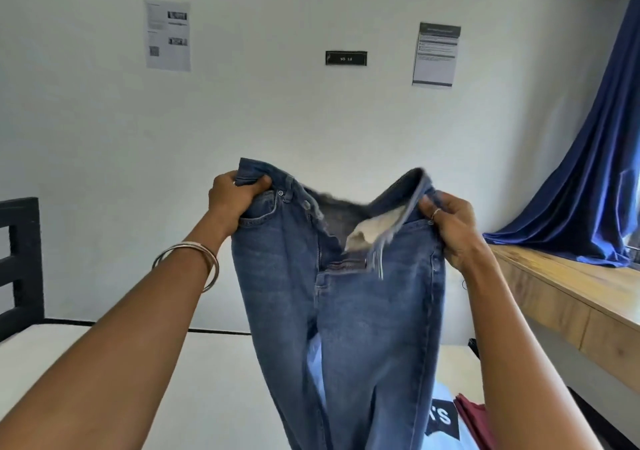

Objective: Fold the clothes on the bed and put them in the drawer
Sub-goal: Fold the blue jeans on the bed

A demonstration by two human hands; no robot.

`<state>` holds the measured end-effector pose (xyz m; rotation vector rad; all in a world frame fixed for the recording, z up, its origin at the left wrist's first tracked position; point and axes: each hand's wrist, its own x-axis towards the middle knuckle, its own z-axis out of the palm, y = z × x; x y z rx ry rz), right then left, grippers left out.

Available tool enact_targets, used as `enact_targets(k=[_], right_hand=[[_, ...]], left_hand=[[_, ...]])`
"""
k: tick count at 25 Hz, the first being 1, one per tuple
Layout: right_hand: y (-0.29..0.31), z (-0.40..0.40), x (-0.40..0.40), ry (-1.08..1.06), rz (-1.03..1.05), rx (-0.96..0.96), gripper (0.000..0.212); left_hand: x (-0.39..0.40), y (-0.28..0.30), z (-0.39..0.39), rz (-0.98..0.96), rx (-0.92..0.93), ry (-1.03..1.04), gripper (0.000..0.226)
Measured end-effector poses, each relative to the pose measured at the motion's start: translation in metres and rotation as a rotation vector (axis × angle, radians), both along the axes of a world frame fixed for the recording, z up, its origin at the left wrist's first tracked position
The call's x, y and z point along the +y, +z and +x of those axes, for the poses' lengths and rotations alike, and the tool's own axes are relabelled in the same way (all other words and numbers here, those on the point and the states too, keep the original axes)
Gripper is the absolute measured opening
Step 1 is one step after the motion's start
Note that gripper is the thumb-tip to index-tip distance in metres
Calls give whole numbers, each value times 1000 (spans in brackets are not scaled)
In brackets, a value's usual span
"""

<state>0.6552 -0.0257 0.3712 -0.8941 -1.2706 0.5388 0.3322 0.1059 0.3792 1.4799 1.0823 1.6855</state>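
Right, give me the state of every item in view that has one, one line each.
jeans: unfolded, held up by the waistband, fly open
left hand: grips one waistband corner
right hand: grips the other corner
white shirt: lying on the bed
red garment: lying on the bed
curtain: drawn aside, draped onto the ledge

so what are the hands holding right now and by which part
A pair of blue jeans, held up by the waistband: left hand grips one side, right hand the other.
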Motion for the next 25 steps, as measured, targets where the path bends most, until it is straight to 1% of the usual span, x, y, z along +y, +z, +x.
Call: enact_targets(k=[1,2,3,4,5,6,7,8,9,10,11,12,14,16,18,20,21,23,25], right_hand=[[2,-1,-1,-17,22,101,27],[4,-1,-3,-9,39,182,22],[7,0,-6,11,51,221,22],[10,0,-10,55,66,213,24],[12,-1,-12,72,67,192,25],[14,-3,-10,44,51,163,22],[15,-7,-4,-89,-3,114,22],[17,-11,6,-295,-81,33,25],[16,-18,16,-544,-155,-55,27],[16,-28,22,-735,-216,-135,29],[16,-39,27,-795,-239,-169,31],[16,-49,29,-797,-239,-164,32],[19,-59,30,-760,-248,-96,32],[22,-62,27,-807,-254,-76,28],[23,-67,27,-863,-264,-71,25],[22,-81,28,-858,-249,-96,25],[21,-89,29,-835,-231,-138,26],[20,-104,30,-732,-190,-261,29],[16,-110,31,-506,-182,-298,29]], left_hand=[[-4,2,-4,-29,-52,-141,32],[-9,4,-7,-49,-66,-267,32],[-12,6,-11,-58,-55,-364,33],[-14,7,-14,-51,-45,-443,34],[-15,7,-15,-52,-34,-473,35],[-14,6,-15,-69,-33,-447,36],[-14,6,-11,-113,-12,-339,40],[-12,5,-4,-175,55,-142,48],[-13,5,5,-239,150,86,56],[-18,5,16,-275,233,268,60],[-24,8,27,-276,281,362,58],[-29,11,35,-257,296,391,53],[-36,20,43,-232,290,406,45],[-42,24,43,-212,299,404,41],[-48,26,47,-173,278,343,38],[-57,29,60,-131,258,251,38],[-62,31,70,-123,235,180,39],[-73,36,93,-161,133,-32,40],[-84,41,108,-245,25,-276,31]])
